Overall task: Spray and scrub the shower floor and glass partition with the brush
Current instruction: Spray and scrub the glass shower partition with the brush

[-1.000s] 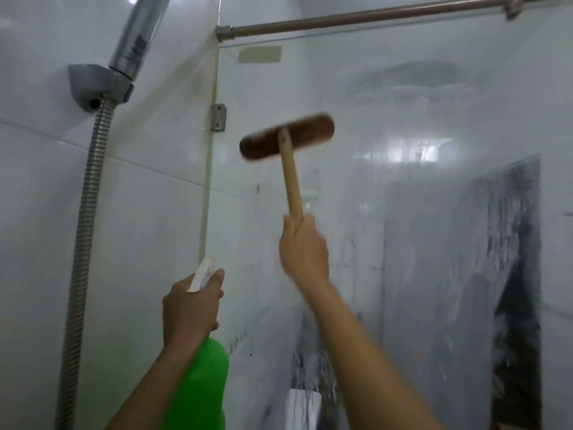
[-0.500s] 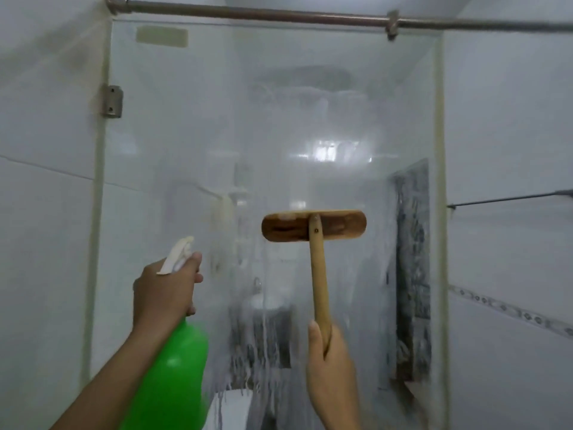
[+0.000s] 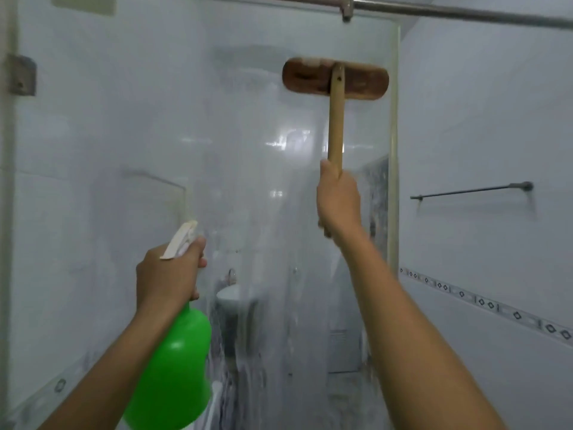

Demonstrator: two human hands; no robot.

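Observation:
The glass partition [image 3: 139, 150] fills the middle of the view, streaked with white foam and running water. My right hand [image 3: 338, 200] grips the wooden handle of the brush [image 3: 336, 79], whose brown head lies against the glass high up near its right edge. My left hand [image 3: 169, 274] holds the neck of a green spray bottle [image 3: 176, 367] with a white nozzle, lower left, pointed at the glass. The shower floor is out of sight.
A metal rail [image 3: 465, 12] runs along the top of the glass. A hinge bracket [image 3: 21, 76] sits at the left edge. On the white tiled wall at right hangs a thin towel bar [image 3: 471, 190] above a patterned border strip [image 3: 483, 305].
The brush has risen from mid-glass to the upper right of the pane. My view has turned right. The spray bottle stays in about the same place.

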